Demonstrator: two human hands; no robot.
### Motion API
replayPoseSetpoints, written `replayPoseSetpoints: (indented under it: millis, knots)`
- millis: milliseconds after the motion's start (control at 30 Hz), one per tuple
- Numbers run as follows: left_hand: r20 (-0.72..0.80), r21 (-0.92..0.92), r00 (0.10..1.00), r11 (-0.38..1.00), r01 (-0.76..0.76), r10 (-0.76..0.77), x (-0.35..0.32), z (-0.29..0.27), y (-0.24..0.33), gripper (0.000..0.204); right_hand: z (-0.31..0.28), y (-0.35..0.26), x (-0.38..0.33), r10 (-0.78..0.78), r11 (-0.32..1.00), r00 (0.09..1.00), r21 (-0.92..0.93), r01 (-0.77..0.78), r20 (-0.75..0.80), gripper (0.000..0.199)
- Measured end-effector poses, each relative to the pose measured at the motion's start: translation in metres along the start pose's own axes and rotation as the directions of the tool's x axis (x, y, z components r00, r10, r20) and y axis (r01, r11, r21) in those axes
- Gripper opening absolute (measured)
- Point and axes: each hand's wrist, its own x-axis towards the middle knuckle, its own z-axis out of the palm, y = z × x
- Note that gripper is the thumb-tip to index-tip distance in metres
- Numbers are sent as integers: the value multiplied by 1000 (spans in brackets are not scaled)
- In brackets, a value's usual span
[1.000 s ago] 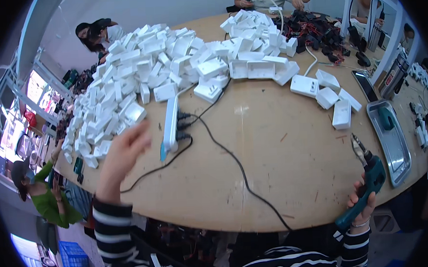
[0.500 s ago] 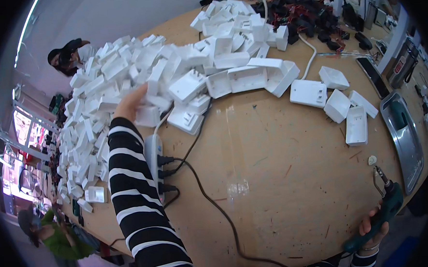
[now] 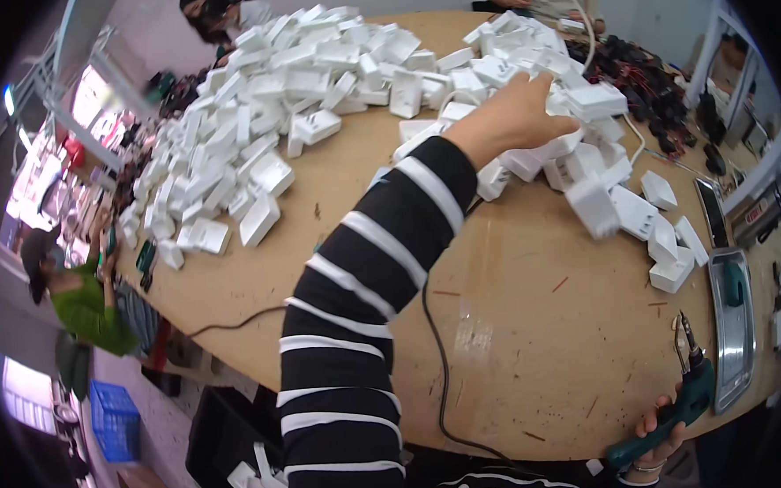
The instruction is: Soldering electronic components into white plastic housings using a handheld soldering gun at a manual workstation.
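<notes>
Stretched far across the table, my left hand (image 3: 521, 113) has its fingers apart over a heap of white plastic charger casings (image 3: 597, 101). Its fingers seem to touch the casings there, though part of the contact is hidden. One casing (image 3: 594, 209) in front of the heap is blurred by motion. At the lower right, my right hand (image 3: 665, 428) is wrapped round the green grip of a soldering gun (image 3: 694, 387), whose tip points up and away from me. My striped left sleeve covers part of the table and most of the power strip.
A larger pile of white casings (image 3: 263, 92) spreads over the left and back. Dark parts with red wires (image 3: 642, 76) lie at the far right. A metal tray (image 3: 733, 341) sits by the right edge. A black cord (image 3: 441, 374) crosses the table. Co-workers sit around it.
My left hand has moved right and away from the left pile, and several casings have shifted right with it. The view has turned. My right hand still holds the soldering gun.
</notes>
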Motion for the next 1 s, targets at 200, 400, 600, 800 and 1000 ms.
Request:
replayPoseSetpoints:
  millis: [200,400,600,800,1000]
  knots:
    - [-692,443,720,818,368,51,-171,-115,-150,70,-14,-5,-2,55,998,996,-30,-52,71,70]
    - [-809,-399,142,712,578,-570,-419,-224,-293,65,-31,-15,3,30,999,997,15,-31,76,69]
    - [-669,-721,8,651,238,-744,-463,-212,-390,61,-49,-23,-11,-7,997,1000,-77,7,5,69]
    - [-548,-744,358,636,206,-756,-325,-213,-443,53,-45,-25,-19,-81,987,989,-151,62,-126,66]
    - [-458,-829,601,560,-21,-655,-179,-164,-445,50,-37,-28,-24,-96,983,989,-166,77,-112,67]
